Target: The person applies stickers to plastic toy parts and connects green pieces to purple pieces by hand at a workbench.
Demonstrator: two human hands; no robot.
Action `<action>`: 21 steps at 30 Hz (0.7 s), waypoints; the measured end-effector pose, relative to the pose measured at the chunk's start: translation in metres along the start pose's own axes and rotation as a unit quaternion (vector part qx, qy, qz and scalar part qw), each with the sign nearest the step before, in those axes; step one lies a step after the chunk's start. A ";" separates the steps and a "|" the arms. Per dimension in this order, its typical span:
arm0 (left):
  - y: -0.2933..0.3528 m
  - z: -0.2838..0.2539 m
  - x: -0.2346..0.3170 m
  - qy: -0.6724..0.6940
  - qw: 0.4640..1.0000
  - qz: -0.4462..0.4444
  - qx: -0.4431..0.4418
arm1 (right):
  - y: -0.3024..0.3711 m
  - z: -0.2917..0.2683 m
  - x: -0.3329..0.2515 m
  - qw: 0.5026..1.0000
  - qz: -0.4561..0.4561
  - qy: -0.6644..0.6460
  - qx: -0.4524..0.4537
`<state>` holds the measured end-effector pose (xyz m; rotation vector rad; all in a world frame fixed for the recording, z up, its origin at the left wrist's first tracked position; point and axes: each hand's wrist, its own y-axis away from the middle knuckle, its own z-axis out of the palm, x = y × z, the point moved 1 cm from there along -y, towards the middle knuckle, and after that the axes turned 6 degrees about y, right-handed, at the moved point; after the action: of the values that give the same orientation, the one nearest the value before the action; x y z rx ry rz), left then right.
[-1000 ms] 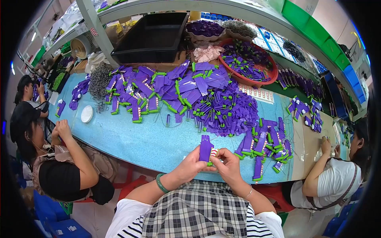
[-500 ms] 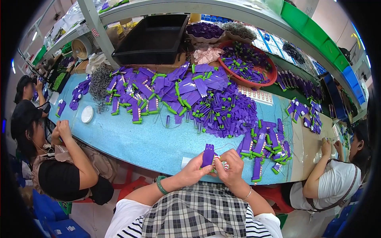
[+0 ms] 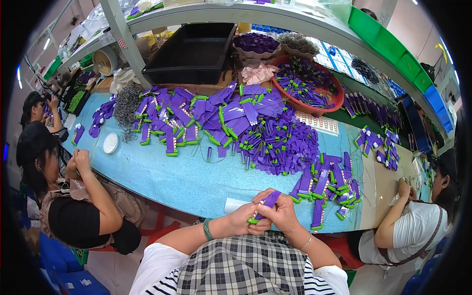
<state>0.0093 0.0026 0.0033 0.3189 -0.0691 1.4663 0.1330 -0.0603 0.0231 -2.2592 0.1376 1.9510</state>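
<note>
Purple strip [image 3: 266,203] with a green end being pinched between both hands [image 3: 263,214] just above the lap, at the near edge of the blue worktop [image 3: 162,177]; left hand [image 3: 248,220] curling closed round the lower, green-tipped end, right hand [image 3: 281,212] wrapping over the upper part, fingers [image 3: 275,197] folded on it

Looking light and thin, probably stiff plastic or card, likely smooth enough to slide between fingertips; best taken by the long edges near the middle, thumb on one flat face, not by the small green cap, which could perhaps pull off

Lying beside the hands on the worktop: white slip [image 3: 236,205], touching or nearly touching the left hand; just to the right, loose pile [image 3: 327,184] of the same purple pieces; further back, bigger heap [image 3: 236,123], red basin [image 3: 307,83] full of more, black tray [image 3: 194,51], small white disc [image 3: 110,142] well apart to the left

Sitting at either side, other people working with their own hands at the same worktop
</note>
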 end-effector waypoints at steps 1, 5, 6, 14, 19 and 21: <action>0.001 0.004 0.000 0.001 1.000 -0.010 -0.025 | 0.002 0.000 0.001 0.997 0.051 -0.061 0.007; 0.006 0.007 0.005 -0.020 0.999 0.030 -0.016 | -0.003 -0.012 0.006 0.984 0.047 -0.159 -0.057; 0.009 0.006 0.014 -0.163 0.983 0.079 0.037 | -0.002 -0.011 0.002 0.971 0.052 -0.232 -0.017; 0.027 0.037 0.056 -0.808 0.279 0.517 0.031 | -0.008 -0.019 -0.010 0.963 0.090 -0.253 0.002; 0.026 0.027 0.045 -0.825 0.201 0.528 -0.023 | -0.014 -0.018 -0.007 0.964 0.098 -0.245 -0.013; 0.024 0.027 0.043 -0.818 0.200 0.538 -0.030 | -0.015 -0.018 -0.006 0.966 0.098 -0.237 -0.020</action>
<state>-0.0058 0.0388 0.0436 1.9898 -2.6103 1.5112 0.1521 -0.0494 0.0322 -1.7874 0.2727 2.5541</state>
